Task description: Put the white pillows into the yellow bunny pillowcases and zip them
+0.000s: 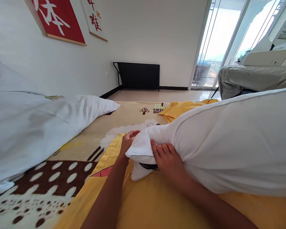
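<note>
Two bare hands engage the gathered, narrow end of the white pillow (231, 140). The right hand (168, 157) grips this end from the near side, fingers bent over the creased fabric. The left hand (128, 141) sits at the pillow's corner; its fingers are partly hidden, so its grip cannot be determined. A yellow sheet (150, 200) lies beneath the pillow. Left of the pillow and apart from it, white bedding (50, 124) rests on a patterned blanket (92, 140). A black panel (139, 76) stands beyond the pillow.
</note>
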Demonstrator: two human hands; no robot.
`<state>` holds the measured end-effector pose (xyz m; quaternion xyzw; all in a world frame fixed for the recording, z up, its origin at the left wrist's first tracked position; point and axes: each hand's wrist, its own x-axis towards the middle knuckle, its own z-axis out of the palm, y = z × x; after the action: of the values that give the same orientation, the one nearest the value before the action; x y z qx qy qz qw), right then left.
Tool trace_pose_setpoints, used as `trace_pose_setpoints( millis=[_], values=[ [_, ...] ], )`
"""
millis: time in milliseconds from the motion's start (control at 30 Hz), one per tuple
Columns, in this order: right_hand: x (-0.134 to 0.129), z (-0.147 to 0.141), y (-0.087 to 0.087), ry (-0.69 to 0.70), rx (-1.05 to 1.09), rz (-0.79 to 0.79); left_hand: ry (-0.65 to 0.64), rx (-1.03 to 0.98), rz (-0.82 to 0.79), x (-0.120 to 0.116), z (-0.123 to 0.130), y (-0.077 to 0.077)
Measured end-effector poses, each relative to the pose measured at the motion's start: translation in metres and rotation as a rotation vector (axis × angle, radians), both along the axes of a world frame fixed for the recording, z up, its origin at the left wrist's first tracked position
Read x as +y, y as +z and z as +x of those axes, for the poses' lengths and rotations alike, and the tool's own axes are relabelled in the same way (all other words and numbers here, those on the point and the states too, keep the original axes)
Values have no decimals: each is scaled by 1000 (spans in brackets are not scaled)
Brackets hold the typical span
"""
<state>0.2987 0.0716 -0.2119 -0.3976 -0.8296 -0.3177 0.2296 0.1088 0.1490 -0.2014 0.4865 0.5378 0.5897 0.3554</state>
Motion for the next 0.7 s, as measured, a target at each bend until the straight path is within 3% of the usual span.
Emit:
trace_pose_setpoints(
  millis=[100,200,300,400,533,700],
  values=[
    [12,6,6,-14,40,-33,-7,56,99,-12,3,27],
    [26,18,13,-27,117,-113,-219,274,213,-34,10,54],
    [41,34,20,-42,250,-195,-357,593,228,-54,19,69],
    [54,50,25,-40,379,-249,-406,944,216,-63,26,70],
    [62,60,27,5,470,-299,-508,1266,273,-61,34,58],
    [61,58,26,34,508,-293,-239,1387,395,-48,44,40]
  ],
)
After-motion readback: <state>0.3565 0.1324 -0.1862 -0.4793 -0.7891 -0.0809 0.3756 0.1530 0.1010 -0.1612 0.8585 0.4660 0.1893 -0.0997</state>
